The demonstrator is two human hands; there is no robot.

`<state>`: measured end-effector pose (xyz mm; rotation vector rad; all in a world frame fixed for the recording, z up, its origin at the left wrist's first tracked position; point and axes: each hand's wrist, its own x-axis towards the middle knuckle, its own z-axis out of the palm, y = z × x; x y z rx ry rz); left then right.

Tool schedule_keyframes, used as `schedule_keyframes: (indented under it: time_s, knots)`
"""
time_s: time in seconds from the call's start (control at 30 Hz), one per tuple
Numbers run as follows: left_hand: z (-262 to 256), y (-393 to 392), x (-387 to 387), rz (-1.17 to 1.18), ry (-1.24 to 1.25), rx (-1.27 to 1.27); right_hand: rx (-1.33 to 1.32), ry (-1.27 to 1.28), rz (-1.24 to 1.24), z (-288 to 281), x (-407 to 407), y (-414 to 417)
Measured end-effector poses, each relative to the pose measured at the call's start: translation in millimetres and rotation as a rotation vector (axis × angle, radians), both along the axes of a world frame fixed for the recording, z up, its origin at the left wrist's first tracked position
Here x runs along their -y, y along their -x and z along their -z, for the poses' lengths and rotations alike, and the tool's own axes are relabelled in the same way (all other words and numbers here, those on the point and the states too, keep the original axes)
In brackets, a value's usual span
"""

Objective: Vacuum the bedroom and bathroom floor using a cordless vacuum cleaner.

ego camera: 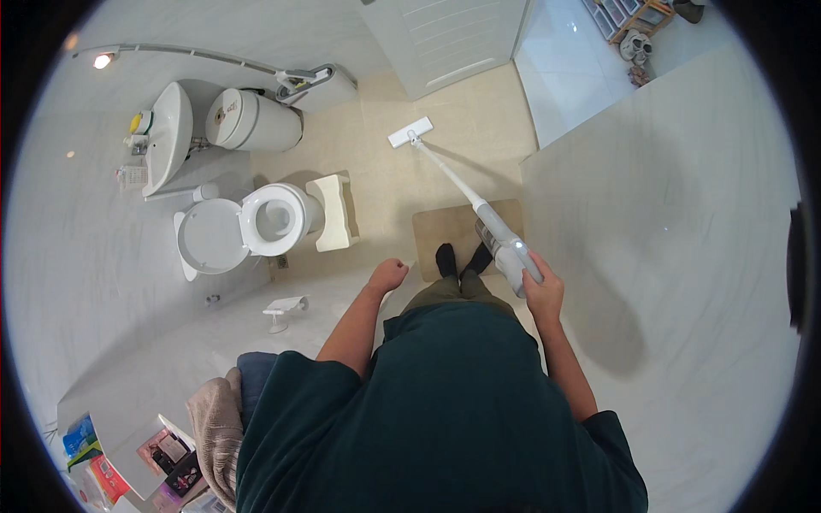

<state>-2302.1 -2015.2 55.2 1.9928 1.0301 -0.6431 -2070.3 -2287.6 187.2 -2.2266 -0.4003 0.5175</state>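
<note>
My right hand (545,290) is closed around the handle of a white and grey cordless stick vacuum cleaner (495,223). Its tube slants away to the upper left, and the flat white floor head (410,132) rests on the beige tiled floor. My left hand (388,276) hangs at my side with curled fingers, and nothing shows in it. I stand in dark socks on a tan bath mat (442,224), which the vacuum's body partly overlaps in view.
To the left is a toilet (276,219) with its lid up, a white footstool (330,211) before it. Beyond are a washbasin (170,138), a lidded bin (256,120) and a flat mop bucket (321,86). A white door (455,38) stands open; shoes (635,46) lie outside.
</note>
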Motion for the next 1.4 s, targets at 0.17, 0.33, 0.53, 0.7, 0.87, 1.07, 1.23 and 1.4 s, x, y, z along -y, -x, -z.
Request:
schedule_keyframes:
  time_s: [0.17,0.33,0.53,0.7,0.87,1.07,1.23,1.4]
  knots:
    - [1,-11,2,-0.011,0.011,-0.027,-0.041,0.024,0.047,-4,33,-20]
    - [3,-32,2,0.015,0.034,-0.044,0.007,0.074,0.2,-29,89,-11]
    - [-5,-72,4,0.024,0.039,-0.009,-0.06,0.061,0.262,-24,110,-11]
    - [-8,-93,-9,0.017,0.058,0.006,-0.049,0.121,-0.006,-24,65,-37]
    - [32,-84,-64,-0.026,0.078,0.047,-0.081,0.254,-0.164,-47,0,-63]
    - [58,-94,-150,-0.014,0.054,0.049,-0.025,0.217,-0.117,-58,-39,-88]
    - [30,-171,-215,-0.094,0.12,0.042,-0.056,0.277,-0.075,-75,-65,-102]
    - [38,-218,-286,-0.073,0.068,0.157,-0.25,0.183,0.253,-115,-123,-127]
